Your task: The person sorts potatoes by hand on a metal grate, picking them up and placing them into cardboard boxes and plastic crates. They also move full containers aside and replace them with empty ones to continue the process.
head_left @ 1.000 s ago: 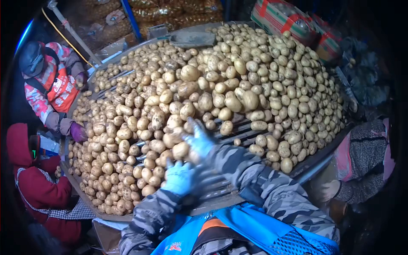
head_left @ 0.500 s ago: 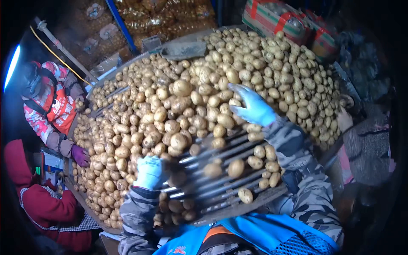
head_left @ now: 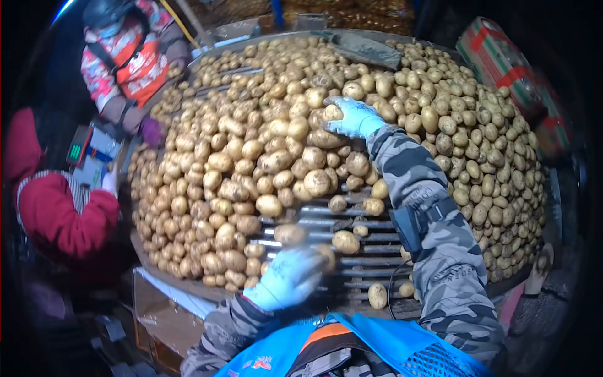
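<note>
Head view: we're hand-working the heap of tan, oval potatoes on grey metal slats. Our pale-blue-gloved right hand straddles one potato, far side (grip: can't tell); left hand, near, blurred, hold unclear. Next move likely calls for corralling loose rollers. Dim room; dark-red-clad co-worker left.

head cam | worn on head | facing fwd + dn over potatoes | wide view, dark edges | close abv L hand, R hand farther fwd

Right hand cups a potato toward the far edge of the table; left hand, blurred, by the near edge.
</note>
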Available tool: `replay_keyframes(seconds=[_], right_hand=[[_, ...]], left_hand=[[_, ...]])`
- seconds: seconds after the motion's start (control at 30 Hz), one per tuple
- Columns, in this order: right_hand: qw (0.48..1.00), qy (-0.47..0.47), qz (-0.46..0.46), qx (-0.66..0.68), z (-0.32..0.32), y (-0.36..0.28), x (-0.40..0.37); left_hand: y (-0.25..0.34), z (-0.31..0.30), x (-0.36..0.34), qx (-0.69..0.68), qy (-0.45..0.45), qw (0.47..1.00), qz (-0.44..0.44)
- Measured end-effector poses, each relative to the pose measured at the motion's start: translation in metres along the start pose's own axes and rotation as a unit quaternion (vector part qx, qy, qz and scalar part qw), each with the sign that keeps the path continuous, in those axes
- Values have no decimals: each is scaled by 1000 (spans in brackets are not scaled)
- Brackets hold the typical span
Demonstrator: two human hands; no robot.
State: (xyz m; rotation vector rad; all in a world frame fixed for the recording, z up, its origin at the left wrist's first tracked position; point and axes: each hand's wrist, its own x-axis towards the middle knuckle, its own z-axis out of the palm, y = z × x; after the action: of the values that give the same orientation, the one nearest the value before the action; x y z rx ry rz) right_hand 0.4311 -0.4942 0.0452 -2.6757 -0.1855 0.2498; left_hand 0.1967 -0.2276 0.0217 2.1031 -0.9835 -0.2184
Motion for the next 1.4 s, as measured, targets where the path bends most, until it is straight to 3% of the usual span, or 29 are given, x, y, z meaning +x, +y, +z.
replay_keyframes(seconds=[0.07, 0.2, 0.23, 0.27, 0.37, 0.43, 0.47, 0.5, 0.53, 0.57, 0.6, 0.67, 0.7, 0.73, 0.8, 0.87, 0.9, 0.93, 0.97, 1.0, 1.07, 1.1, 1.13, 1.2, 1.27, 1.3, 1.33, 1.4], right_hand=[[990, -5, -49, -135, 12, -26, -32], [967, -53, -224, -106, 52, -29, -85], [963, -38, -234, -131, 57, -25, -109], [955, -4, -291, -62, 67, -3, -109], [969, 112, -211, 64, 34, 8, -163], [960, 156, -158, 170, 26, 8, -206], [958, 181, -152, 161, 37, 9, -222], [959, 124, -128, 219, 46, -4, -239], [954, 69, -99, 275, 58, -24, -254], [962, 36, -168, 213, 71, -38, -261], [961, 2, -232, 147, 88, -50, -266], [967, 22, -251, -38, 127, -85, -275], [958, 24, -259, -120, 158, -89, -262], [943, 24, -265, -202, 179, -90, -252], [948, -12, -235, -213, 175, -105, -240], [951, -46, -208, -223, 176, -107, -229], [986, -85, -119, 82, 182, -101, -221], [917, -115, -18, 381, 190, -94, -216], [790, -192, -42, 581, 146, -114, -233], [761, -220, -75, 605, 130, -117, -229], [866, -63, -111, 484, 111, -99, -202], [965, 50, -112, 234, 98, -84, -193], [982, 158, -97, -38, 87, -72, -185], [983, 131, -21, -127, 80, -60, -172], [988, -4, 41, -149, 79, -55, -153], [986, 10, 35, -165, 82, -54, -151], [986, 13, 34, -163, 82, -51, -149], [991, 3, 52, -121, 76, -51, -151]], left_hand=[[1, 2, -14, 8, -38, 999, -38], [22, 1, -64, 39, 7, 998, -47], [24, 2, -83, 33, 20, 997, -60], [31, -2, -92, 30, 40, 996, -71], [38, 11, -141, 37, 138, 974, -174], [38, 21, -164, -71, 176, 950, -247], [30, 30, -173, -124, 192, 932, -282], [31, 33, -173, -127, 195, 932, -276], [32, 34, -171, -257, 204, 898, -293], [31, 33, -164, -380, 208, 850, -301], [29, 31, -158, -381, 203, 854, -290], [27, 23, -151, -482, 144, 820, -273], [21, 18, -148, -426, 106, 868, -231], [19, 16, -148, -428, 102, 870, -222], [15, 16, -147, -528, 117, 809, -229], [4, 15, -148, -543, 113, 806, -207], [8, 12, -145, -628, 135, 739, -203], [12, 11, -143, -706, 155, 661, -199], [11, 10, -133, -761, 144, 594, -218], [9, 10, -126, -800, 136, 549, -199], [9, 8, -114, -849, 162, 479, -154], [12, -4, -114, -882, 69, 450, -117], [10, -2, -115, -856, 140, 481, -129], [-19, 6, -119, -890, 115, 411, -161], [-35, 29, -113, -624, 179, 725, -231], [-31, 28, -111, -839, 200, 461, -207], [-40, 38, -109, -840, 193, 475, -176], [-23, 36, -99, -849, 177, 444, -224]])
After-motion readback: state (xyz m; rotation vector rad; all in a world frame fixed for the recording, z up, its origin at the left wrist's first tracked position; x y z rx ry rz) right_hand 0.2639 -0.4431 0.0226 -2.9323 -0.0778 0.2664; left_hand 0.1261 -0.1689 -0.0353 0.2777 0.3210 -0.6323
